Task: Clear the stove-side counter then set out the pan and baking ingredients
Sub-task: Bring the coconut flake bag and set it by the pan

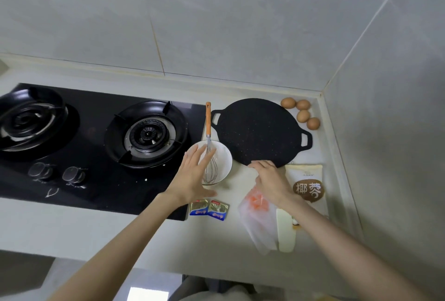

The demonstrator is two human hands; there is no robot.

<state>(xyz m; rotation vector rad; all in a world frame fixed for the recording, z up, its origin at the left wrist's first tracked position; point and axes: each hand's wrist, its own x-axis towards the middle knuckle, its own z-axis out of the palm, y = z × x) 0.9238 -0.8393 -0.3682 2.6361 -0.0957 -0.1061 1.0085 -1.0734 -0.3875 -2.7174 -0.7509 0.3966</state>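
Stove of black glass (101,192) fills the left side of the pale counter (216,240), with 2 round burners and 2 knobs (41,170) near its front edge. Just beside the stove's right edge stands a round white bowl (226,156). A metal whisk with an orange handle (208,122) leans in it, with the wires down in the bowl and the handle pointing toward the wall. The left hand (192,175) hovers over the left part of this bowl with straight, spread fingers, grasping nothing. In front of the bowl, near the counter's front, lie 2 small gold and blue foil packets (198,207) side by side.

To the right of the bowl, the flat round black pan with 2 loop handles (260,129) lies on the counter, apart from the stove. The right hand (272,180) is at the pan's near rim with bent fingers; I cannot tell if they grip the rim or only touch it. Under this wrist lies a clear plastic bag with orange pieces (260,223), and just beside it a white oblong container (286,231). A pale pouch with a brown label (308,187) lies to the right, in front of the pan. In the back corner, 4 brown eggs (303,115) sit close together beside the pan.
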